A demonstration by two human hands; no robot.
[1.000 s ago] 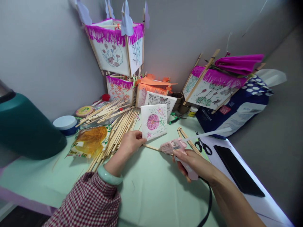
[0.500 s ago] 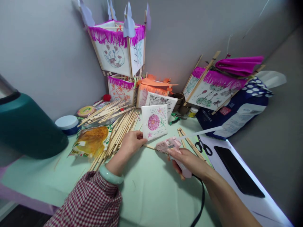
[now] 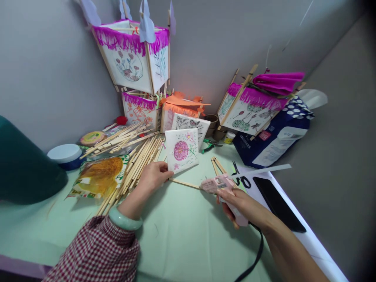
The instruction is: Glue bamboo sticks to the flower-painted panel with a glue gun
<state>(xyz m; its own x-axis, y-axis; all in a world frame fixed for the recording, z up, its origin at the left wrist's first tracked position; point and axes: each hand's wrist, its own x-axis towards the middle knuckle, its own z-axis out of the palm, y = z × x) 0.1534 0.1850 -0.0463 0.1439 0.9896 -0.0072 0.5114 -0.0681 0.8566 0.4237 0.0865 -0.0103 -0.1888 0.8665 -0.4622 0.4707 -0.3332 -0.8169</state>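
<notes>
My left hand point(image 3: 155, 177) pinches the left end of a thin wooden stick point(image 3: 185, 183) lying low over the table. In my right hand point(image 3: 235, 203) is a pink hot glue gun point(image 3: 219, 183), its nozzle at the stick's right end. A white glue stick point(image 3: 264, 171) juts from the back of the gun, and a black cord point(image 3: 258, 254) hangs from its handle. Just behind my left fingers stands a white panel point(image 3: 181, 150) with a pink flower drawing, leaning against a second drawn panel point(image 3: 202, 127).
Bundled wooden sticks point(image 3: 143, 160) and a plastic packet point(image 3: 98, 176) lie left, near a green bottle point(image 3: 26, 164). Paper lanterns point(image 3: 129, 66) stand at the back. Scissors point(image 3: 242, 180), a black phone point(image 3: 279, 203) and a blue bag point(image 3: 258, 152) are on the right.
The glue gun has moved right along the stick, away from my left hand, baring more of the stick. My left hand keeps its pinch. The whole view has shifted rightward.
</notes>
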